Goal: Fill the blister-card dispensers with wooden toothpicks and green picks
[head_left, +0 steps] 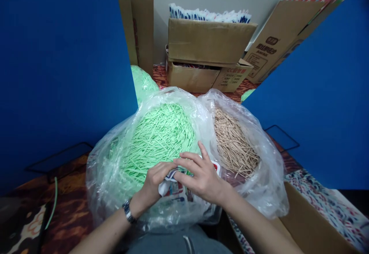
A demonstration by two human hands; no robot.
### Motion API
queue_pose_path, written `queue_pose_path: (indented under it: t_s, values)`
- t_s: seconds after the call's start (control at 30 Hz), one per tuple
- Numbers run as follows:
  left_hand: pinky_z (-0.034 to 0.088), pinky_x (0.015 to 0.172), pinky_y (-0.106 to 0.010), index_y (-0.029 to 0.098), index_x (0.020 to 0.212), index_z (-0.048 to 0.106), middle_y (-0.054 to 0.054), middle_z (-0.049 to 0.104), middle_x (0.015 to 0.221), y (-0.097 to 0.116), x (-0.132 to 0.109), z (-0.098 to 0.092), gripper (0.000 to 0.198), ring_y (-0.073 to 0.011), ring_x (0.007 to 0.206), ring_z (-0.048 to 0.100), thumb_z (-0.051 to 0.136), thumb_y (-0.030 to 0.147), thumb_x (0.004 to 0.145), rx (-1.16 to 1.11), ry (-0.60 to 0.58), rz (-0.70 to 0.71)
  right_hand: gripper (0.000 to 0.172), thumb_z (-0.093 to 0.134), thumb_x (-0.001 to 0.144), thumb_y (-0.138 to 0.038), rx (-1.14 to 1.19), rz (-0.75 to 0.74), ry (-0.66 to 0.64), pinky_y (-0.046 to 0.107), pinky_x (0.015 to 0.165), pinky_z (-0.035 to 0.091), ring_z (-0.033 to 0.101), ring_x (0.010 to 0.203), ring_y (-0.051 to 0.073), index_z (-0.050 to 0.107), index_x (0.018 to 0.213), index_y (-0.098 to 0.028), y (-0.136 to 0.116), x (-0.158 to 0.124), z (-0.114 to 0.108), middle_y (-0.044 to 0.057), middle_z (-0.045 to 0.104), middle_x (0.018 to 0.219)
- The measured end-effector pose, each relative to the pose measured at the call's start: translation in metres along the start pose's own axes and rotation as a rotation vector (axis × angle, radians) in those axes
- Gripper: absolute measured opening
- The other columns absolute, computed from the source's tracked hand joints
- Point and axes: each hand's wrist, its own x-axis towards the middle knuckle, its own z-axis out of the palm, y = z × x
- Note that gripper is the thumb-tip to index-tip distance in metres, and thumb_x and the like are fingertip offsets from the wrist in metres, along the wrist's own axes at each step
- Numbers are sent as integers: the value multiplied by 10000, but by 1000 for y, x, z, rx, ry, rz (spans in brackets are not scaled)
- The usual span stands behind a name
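A printed plastic pouch, white with red and purple markings, lies under my hands in front of the bags of sticks. My left hand, with a watch on its wrist, is closed around the pouch's bunched edge. My right hand reaches across from the right; its thumb side meets the same edge near the left fingertips, while its outer finger sticks up. Beyond them a clear plastic bag is full of thin light green sticks. To its right, another clear bag contains brown sticks.
Stacked cardboard boxes stand at the back, the upper one filled with packaging. Blue panels flank both sides. At lower right, an open carton sits beside printed pouches. A loose green stick lies at left.
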Motion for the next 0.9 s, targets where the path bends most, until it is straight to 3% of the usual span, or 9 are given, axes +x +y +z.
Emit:
queue_pose_path:
  t_s: [0.17,0.33,0.43,0.53,0.63,0.77,0.9]
  values:
    - [534,799,-359,200,1126,606,-97,709,999,-1,-1,-3,281,-223,930,667,530,120,868,-37,-45,-76,416,673,811,-205,-18,-48,16,590,1131,144,562,1122,234,585,1158,-419,6,1,-12,-16,647,1188]
    - [530,807,-363,194,1183,599,-112,705,1044,-9,-2,-13,298,-229,955,661,530,220,894,-85,-65,-38,691,689,793,-380,-3,33,65,488,1008,403,556,1111,251,373,1387,-227,21,-8,-31,111,606,1203]
    - [532,803,-348,194,1157,623,-107,715,1022,-11,-4,-13,282,-226,942,668,548,260,893,-88,-56,-31,553,644,838,-348,43,89,30,397,897,487,601,993,210,428,1316,-172,24,-15,-26,104,649,1093]
    - [528,819,-354,202,1143,630,-104,711,1029,-13,-7,-11,274,-228,955,661,569,259,881,-101,-69,-38,239,582,886,-239,52,54,52,394,944,452,628,852,157,558,1119,-196,25,-19,-15,40,693,922]
    - [513,844,-360,199,1131,623,-110,686,1069,-12,-7,-9,265,-229,997,636,579,213,870,-100,-90,-103,102,550,897,-193,32,28,83,394,952,442,629,773,138,605,982,-200,26,-20,-7,17,696,820]
    - [507,765,-309,188,1003,644,-68,690,932,-9,10,-10,156,-191,851,647,574,165,865,-86,-46,-236,154,542,907,-240,12,105,95,396,925,469,644,785,158,590,1050,-206,27,-21,-4,36,704,876]
    - [488,662,-263,178,881,666,-33,671,806,-6,33,-12,93,-160,714,624,577,199,867,-155,-57,-314,298,526,915,-230,-33,105,271,318,791,534,660,863,174,489,1211,-215,27,-22,-4,66,698,968]
